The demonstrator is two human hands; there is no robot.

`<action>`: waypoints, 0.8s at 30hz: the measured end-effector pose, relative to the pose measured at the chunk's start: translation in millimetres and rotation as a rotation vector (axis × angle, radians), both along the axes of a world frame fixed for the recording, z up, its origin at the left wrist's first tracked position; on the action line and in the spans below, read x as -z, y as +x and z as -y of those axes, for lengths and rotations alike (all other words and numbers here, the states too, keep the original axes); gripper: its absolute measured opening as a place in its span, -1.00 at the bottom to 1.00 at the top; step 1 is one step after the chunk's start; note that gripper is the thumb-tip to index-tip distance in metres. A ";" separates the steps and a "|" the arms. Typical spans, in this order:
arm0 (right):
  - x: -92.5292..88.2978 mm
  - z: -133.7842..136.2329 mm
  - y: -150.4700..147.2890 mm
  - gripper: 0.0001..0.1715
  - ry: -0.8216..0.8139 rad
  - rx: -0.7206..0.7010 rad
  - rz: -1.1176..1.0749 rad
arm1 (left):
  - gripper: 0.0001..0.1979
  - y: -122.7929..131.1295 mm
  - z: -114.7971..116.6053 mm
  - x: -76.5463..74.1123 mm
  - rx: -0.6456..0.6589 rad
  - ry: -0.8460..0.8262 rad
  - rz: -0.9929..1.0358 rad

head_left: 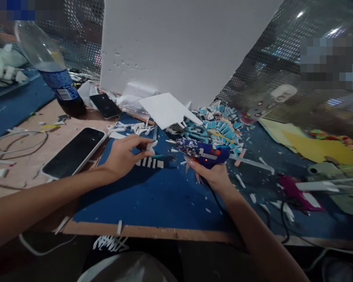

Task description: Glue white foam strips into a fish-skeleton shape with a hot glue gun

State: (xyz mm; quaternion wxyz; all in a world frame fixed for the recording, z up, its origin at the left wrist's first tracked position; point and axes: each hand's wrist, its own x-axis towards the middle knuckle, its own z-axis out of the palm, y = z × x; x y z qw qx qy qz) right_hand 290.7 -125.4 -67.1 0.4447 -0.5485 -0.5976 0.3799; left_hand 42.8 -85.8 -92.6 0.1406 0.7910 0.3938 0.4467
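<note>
My right hand (214, 174) is wrapped round a blue hot glue gun (208, 153). Its metal nozzle points left, a small red light glows on its side, and scraps cling to its front. Between the thumb and fingers of my left hand (122, 154) is a small white piece (152, 147) with a teal edge, just left of the nozzle and apart from it. Under that hand, short white strips (153, 163) lie in a row on the blue mat (153, 199); my fingers hide some of them.
A phone (75, 152) and a cola bottle (60, 84) are at left, with a second dark phone (106, 105) behind. Blue and white offcuts (220, 123) are heaped beside a white sheet (166, 109). A magenta glue gun (300, 194) and yellow sheets (320, 145) lie at right.
</note>
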 end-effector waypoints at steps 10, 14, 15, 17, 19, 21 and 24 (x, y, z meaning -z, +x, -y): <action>-3.4 7.9 -10.8 -0.94 0.040 -0.073 0.180 | -0.80 6.4 3.2 6.1 -0.066 0.321 -0.087; 1.6 7.7 -6.1 -0.89 0.038 -0.094 0.182 | -0.80 -0.2 0.2 1.4 -0.244 0.365 -0.071; 3.3 7.3 -3.5 -0.87 0.044 -0.082 0.192 | -0.81 -1.9 -0.4 0.0 -0.267 0.354 -0.063; 6.8 5.8 1.7 -0.84 0.051 -0.058 0.207 | -0.82 -4.1 -1.6 -1.6 -0.278 0.331 -0.056; 9.5 3.9 5.4 -0.80 0.044 -0.048 0.205 | -0.82 -4.3 -3.1 -0.2 -0.252 0.322 -0.079; 10.6 2.4 6.4 -0.78 0.035 -0.050 0.200 | -0.80 -2.6 -4.3 3.8 -0.207 0.318 -0.102; 9.7 1.8 3.6 -0.85 0.036 -0.058 0.199 | -0.77 1.4 -4.8 11.2 -0.162 0.312 -0.108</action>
